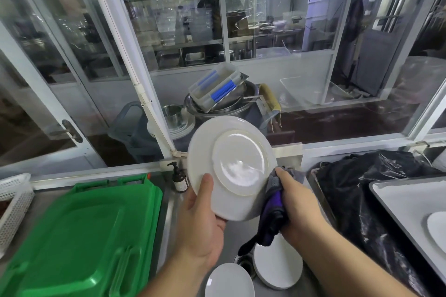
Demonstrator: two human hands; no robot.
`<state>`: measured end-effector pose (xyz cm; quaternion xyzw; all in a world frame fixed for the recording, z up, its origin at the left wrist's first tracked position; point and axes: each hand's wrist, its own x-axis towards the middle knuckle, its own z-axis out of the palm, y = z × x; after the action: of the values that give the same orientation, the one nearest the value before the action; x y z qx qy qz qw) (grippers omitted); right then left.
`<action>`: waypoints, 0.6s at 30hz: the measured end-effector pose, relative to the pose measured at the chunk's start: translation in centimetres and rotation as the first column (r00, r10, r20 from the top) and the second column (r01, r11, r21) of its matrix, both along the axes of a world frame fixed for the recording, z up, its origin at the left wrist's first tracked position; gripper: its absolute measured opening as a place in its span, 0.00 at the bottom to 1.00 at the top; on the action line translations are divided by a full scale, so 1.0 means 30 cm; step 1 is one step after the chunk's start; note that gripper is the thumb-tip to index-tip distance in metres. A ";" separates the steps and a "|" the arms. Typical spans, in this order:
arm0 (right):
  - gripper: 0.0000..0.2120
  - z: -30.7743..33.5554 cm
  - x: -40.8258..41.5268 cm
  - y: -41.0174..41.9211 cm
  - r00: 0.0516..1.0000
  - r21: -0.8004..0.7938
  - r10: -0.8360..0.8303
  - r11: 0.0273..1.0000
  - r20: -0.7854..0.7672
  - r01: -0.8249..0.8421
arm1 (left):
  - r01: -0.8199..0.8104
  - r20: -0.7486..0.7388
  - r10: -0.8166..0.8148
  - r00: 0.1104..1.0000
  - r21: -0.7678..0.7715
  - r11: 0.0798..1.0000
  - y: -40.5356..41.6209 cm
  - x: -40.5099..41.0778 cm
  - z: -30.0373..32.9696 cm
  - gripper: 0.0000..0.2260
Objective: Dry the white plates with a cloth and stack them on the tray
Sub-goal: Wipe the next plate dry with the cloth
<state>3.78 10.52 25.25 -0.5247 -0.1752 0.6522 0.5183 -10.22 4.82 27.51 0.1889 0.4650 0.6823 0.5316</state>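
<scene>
Held the white plate (231, 166) tilted up with its underside to the camera, left hand (202, 222) curled round the lower-left rim, thumb flat on the back, presumably so the foot ring and rim faced the cloth. Gripped the grey-and-purple cloth (275, 202) bunched in the right hand (296, 207), pressed against the plate's right edge. Left two more white plates (277, 265) low in the sink (236, 234) near the drain, seemingly still waiting to be dried. Kept the grey tray (395, 202) at far right, one plate (436, 226) already on it, within easy reach for stacking. Parked a green lid (79, 236) on the desk at left. Stood a dark pump bottle (179, 179) behind; label too small to read.
</scene>
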 end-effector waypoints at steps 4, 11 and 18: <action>0.10 0.004 0.040 0.021 0.999 0.043 0.029 0.999 0.039 -0.030 | 0.094 0.021 -0.093 0.995 -0.041 0.995 0.005 -0.055 -0.015 0.16; 0.10 0.106 0.120 0.041 0.925 0.167 0.172 0.957 0.338 -0.239 | 0.314 -0.141 -0.336 0.931 -0.157 0.936 0.033 -0.172 0.094 0.23; 0.09 0.106 0.111 0.035 0.910 0.145 0.161 0.962 0.383 -0.231 | 0.234 -0.256 -0.263 0.930 -0.137 0.963 0.015 -0.128 0.103 0.14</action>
<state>7.11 11.56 28.44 -0.5660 -0.3815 0.5720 0.4548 -14.07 5.29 30.59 0.3103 0.5408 0.5519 0.5538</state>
